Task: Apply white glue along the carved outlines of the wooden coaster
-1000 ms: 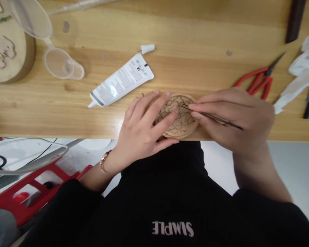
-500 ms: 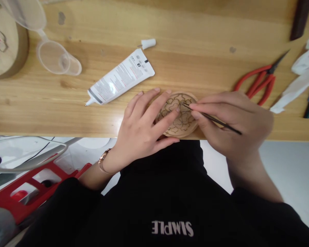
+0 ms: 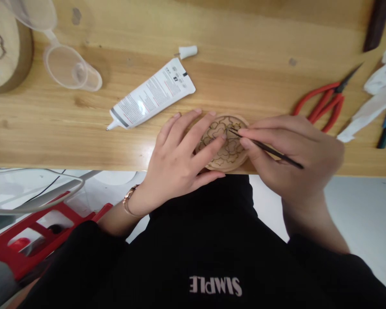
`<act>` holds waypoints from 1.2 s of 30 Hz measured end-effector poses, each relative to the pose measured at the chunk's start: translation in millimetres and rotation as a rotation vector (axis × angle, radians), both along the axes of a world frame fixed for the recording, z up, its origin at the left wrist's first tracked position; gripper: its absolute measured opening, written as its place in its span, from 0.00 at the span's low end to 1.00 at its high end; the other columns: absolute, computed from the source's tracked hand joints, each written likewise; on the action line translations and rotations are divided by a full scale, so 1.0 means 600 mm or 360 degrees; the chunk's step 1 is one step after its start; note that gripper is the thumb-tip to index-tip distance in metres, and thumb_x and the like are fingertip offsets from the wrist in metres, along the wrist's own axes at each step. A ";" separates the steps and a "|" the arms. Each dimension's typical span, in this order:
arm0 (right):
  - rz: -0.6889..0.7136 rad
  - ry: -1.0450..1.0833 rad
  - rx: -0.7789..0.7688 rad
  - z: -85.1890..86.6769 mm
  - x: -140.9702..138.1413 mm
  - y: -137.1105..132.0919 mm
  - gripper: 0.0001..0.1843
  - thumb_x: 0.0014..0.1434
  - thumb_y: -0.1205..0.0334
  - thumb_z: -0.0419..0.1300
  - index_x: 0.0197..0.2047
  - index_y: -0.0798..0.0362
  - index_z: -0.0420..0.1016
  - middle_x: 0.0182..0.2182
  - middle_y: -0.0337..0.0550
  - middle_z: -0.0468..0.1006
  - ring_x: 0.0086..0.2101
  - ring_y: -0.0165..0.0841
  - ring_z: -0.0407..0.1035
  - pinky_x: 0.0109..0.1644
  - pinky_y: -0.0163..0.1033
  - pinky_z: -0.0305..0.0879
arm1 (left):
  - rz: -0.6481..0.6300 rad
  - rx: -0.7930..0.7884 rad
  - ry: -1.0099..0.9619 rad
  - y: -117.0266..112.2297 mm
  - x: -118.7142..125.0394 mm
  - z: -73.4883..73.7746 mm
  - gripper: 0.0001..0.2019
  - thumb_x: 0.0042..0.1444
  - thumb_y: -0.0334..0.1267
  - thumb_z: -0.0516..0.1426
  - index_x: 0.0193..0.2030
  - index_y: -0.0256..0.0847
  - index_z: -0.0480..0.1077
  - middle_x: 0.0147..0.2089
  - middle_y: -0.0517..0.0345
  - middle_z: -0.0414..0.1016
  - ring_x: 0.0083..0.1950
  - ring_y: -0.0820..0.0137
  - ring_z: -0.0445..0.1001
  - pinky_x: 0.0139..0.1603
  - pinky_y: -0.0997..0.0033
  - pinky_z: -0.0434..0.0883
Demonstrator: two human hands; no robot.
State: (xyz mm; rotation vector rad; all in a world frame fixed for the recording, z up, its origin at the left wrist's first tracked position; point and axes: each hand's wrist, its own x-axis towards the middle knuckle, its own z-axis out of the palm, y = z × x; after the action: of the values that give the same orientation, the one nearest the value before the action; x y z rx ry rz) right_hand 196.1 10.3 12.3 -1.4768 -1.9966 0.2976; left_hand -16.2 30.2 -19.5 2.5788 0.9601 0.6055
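Observation:
A small round wooden plaque (image 3: 229,162) lies at the table's near edge, its face covered with thin, curving flower-like outlines. My left hand (image 3: 182,154) spans its left side, fingers spread, holding it against the tabletop. The index fingertip presses near the middle of the pattern while the thumb lies along the near rim. Dark tweezers (image 3: 273,151) are pinched in my right hand (image 3: 296,154), coming in from the right. Their tips touch or hover just over the outlines beside my left index fingertip; whether anything tiny is between them, I cannot tell.
Beyond my left hand lies a white glue tube (image 3: 154,94), with its white cap (image 3: 188,52) apart. Red-handled pliers (image 3: 324,103) and crumpled white tissue (image 3: 373,94) are at right. A clear plastic cup (image 3: 64,64) and a thick wooden round (image 3: 22,56) stand left.
The view has shifted slightly. Both hands hold nearly the same pose, and the tweezer tips stay at about the same spot on the plaque.

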 end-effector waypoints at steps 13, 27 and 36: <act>-0.0286 0.0076 -0.0100 0.006 -0.034 -0.015 0.08 0.58 0.68 0.63 0.36 0.43 0.78 0.33 0.38 0.83 0.34 0.38 0.78 0.37 0.45 0.74 | 0.0014 -0.0037 -0.0029 0.000 0.000 -0.003 0.30 0.57 0.63 0.57 0.59 0.45 0.66 0.65 0.43 0.67 0.67 0.49 0.63 0.64 0.44 0.62; -0.0726 0.0213 0.0158 -0.004 -0.099 -0.025 0.09 0.57 0.72 0.62 0.30 0.47 0.75 0.27 0.38 0.79 0.30 0.33 0.75 0.37 0.41 0.72 | 0.0065 -0.0022 0.0004 -0.006 0.001 -0.003 0.25 0.61 0.57 0.55 0.58 0.45 0.67 0.66 0.44 0.66 0.68 0.51 0.63 0.66 0.44 0.61; -0.1003 0.0081 0.0263 -0.013 -0.132 -0.022 0.10 0.53 0.72 0.63 0.26 0.48 0.71 0.22 0.36 0.75 0.26 0.32 0.71 0.31 0.38 0.69 | 0.0076 -0.0013 -0.0095 -0.007 0.006 -0.009 0.22 0.63 0.52 0.54 0.58 0.42 0.70 0.64 0.40 0.67 0.66 0.48 0.64 0.65 0.42 0.61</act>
State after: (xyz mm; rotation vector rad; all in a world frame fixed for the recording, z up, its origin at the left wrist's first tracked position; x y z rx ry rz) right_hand 117.0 -3.0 4.5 -1.8661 -1.3816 -0.0962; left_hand -12.8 25.8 -25.2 2.5220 1.0047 0.6858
